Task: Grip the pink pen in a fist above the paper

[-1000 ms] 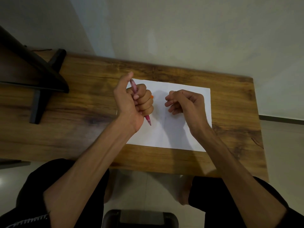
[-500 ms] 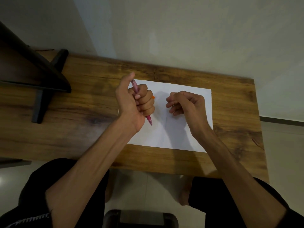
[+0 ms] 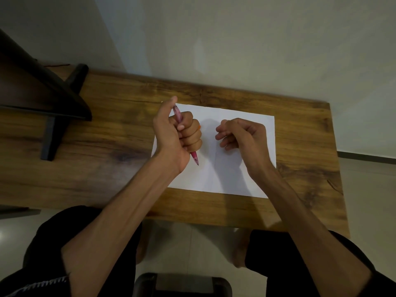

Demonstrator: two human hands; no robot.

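My left hand (image 3: 176,136) grips a pink pen (image 3: 194,157) in a fist, thumb raised on the pen's upper end and the tip pointing down toward me. It hovers over the left part of a white sheet of paper (image 3: 222,174) lying on a wooden table (image 3: 107,151). A small orange thing (image 3: 199,126) peeks out behind the left fingers. My right hand (image 3: 242,136) is over the right part of the sheet with fingers loosely curled; nothing shows in it.
A dark stand with a black foot (image 3: 55,125) occupies the table's left end. A pale wall (image 3: 235,39) rises right behind the table. My legs in black clothing and a dark stool edge (image 3: 182,284) are below the near edge.
Both hands stay nearly in place over the paper; the left thumb has shifted slightly on the pen's end. The view has tilted a little.
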